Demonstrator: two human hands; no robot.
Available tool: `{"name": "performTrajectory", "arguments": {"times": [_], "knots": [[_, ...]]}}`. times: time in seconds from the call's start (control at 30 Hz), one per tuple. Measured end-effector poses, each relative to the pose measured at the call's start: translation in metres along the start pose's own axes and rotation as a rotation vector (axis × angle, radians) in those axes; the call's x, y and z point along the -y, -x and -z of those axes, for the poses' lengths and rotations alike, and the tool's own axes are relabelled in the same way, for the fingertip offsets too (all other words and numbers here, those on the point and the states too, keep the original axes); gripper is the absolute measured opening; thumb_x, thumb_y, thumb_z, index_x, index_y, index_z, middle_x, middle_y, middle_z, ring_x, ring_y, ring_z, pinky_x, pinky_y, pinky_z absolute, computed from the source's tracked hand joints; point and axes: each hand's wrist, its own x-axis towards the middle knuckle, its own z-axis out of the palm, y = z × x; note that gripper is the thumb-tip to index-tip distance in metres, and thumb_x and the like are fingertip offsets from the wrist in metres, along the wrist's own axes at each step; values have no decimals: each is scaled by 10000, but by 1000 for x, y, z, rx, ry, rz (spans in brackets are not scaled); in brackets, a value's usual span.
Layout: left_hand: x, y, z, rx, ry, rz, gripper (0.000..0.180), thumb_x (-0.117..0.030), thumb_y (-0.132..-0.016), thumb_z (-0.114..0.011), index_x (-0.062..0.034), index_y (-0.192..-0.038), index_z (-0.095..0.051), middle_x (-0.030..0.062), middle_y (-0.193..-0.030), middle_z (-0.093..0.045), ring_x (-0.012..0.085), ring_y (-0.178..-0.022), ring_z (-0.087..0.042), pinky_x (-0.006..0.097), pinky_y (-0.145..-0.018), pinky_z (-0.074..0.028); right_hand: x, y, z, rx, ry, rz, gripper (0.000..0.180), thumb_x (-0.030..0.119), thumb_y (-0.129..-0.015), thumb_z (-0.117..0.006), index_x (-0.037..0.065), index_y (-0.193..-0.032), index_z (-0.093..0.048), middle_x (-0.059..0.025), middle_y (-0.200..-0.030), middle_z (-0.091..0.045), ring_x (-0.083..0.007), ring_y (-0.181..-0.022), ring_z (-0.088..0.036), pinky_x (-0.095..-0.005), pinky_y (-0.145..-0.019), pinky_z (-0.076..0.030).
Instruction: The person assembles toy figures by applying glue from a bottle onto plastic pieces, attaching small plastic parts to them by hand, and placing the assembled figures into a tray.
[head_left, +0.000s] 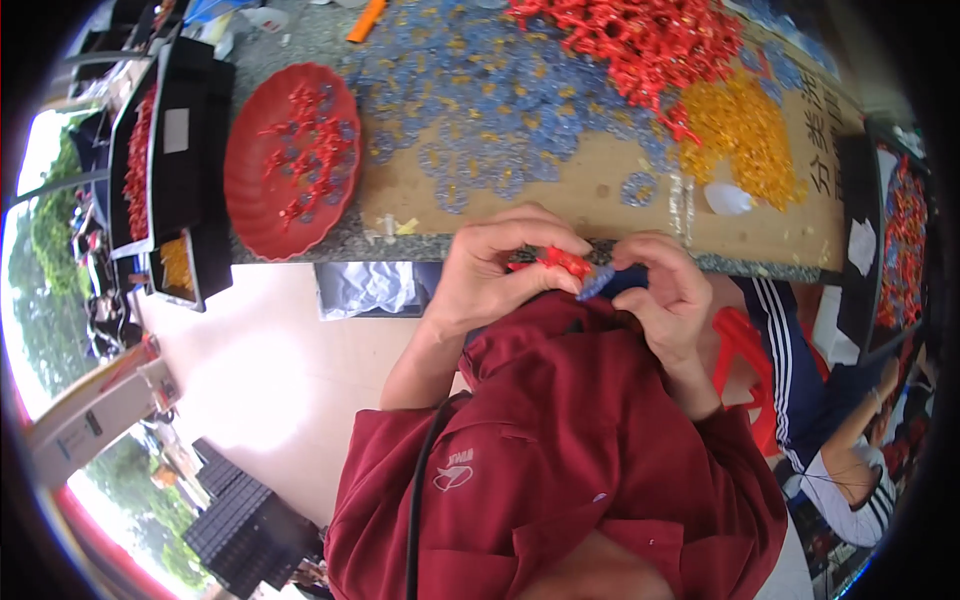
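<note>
My left hand (490, 268) is pinched on a small shiny red plastic piece (566, 262), just beyond the chest of my maroon shirt and near the table edge. Against the red piece sits a translucent blue plastic piece (597, 283), on the side toward my right hand. Thumb and forefinger of my right hand (668, 292) curve around with a gap between their tips, close beside the blue piece. Whether the two pieces are joined I cannot tell. Beyond my hands, many loose blue pieces (500, 165) lie spread over a cardboard sheet (600, 197).
A red dish (245, 165) holding red and blue pieces stands at left. At the back are a red heap (650, 45) and a yellow one (745, 130). Black bins (195, 130) flank the left side; another bin (860, 245) is at right. Beside me someone sits near a red stool (735, 350).
</note>
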Motion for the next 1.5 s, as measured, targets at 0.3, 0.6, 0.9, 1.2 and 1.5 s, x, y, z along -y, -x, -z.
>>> {"name": "performTrajectory", "arguments": {"times": [0.3,0.6,0.9,1.2,1.5], "knots": [[-71,6,167,-1035,-1200,251,263,-147,-680,-718,-24,-901,-645,79,-740,-643,152,-685,-612,266,-642,-469,1,18,59,-305,214,-94,164,-40,-795,-582,-51,-958,-581,-95,-934,-567,-132,-801,-551,-228,-735,-451],[-18,53,247,-792,-1373,757,419,-341,-610,-746,-76,-924,-664,157,-815,-647,289,-792,-630,369,-711,-470,6,18,87,-539,398,-43,135,-28,-817,-564,-41,-946,-601,-65,-909,-579,-92,-743,-542,-192,-663,-444],[-40,-46,36,-565,-851,-40,202,-81,-754,-670,7,-934,-641,76,-868,-647,121,-743,-597,232,-654,-469,8,-7,77,-504,745,60,394,36,-671,-712,11,-1040,-575,-59,-879,-572,-110,-759,-533,-204,-638,-426],[24,-130,-57,-111,-1082,-374,253,-77,-697,-665,-62,-948,-640,98,-781,-567,252,-768,-540,339,-696,-444,-8,-27,76,-501,870,113,334,59,-688,-696,26,-1002,-587,-111,-895,-594,-224,-786,-565,-306,-685,-455],[15,-139,-39,106,-1137,-424,193,-17,-697,-619,-49,-887,-626,89,-806,-548,259,-805,-533,352,-707,-448,-3,-25,80,-468,927,220,272,43,-698,-684,15,-951,-589,-120,-926,-611,-241,-817,-581,-306,-704,-467]]}}
